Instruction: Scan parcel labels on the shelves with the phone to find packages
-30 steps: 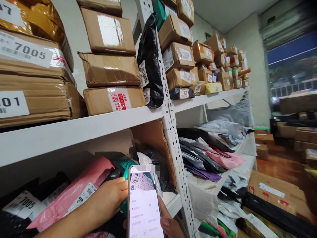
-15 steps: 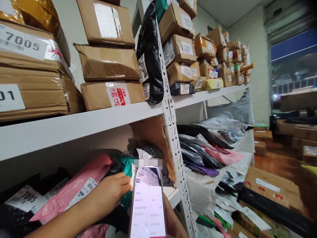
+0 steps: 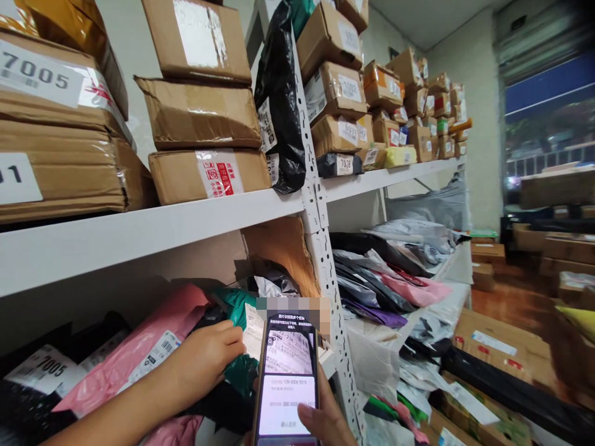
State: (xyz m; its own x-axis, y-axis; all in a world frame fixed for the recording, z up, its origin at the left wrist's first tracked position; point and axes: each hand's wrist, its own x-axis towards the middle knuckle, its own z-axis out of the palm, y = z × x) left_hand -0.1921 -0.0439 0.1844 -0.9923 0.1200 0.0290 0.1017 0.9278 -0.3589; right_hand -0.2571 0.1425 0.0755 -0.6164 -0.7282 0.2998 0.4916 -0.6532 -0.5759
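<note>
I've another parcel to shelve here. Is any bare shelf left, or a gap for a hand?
Little. Bare board shows only at the upper shelf lip beyond the yellow parcel, and the lower shelf end past the pink bag. Boxes pack the top; mailers crowd around the left hand and phone.

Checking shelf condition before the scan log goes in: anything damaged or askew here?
Yes. The middle cardboard box in the stack on the upper shelf is crumpled and dented. A torn cardboard sheet leans against the upright below. The black bag slumps over the shelf edge. Soft mailers lie in loose heaps.
</note>
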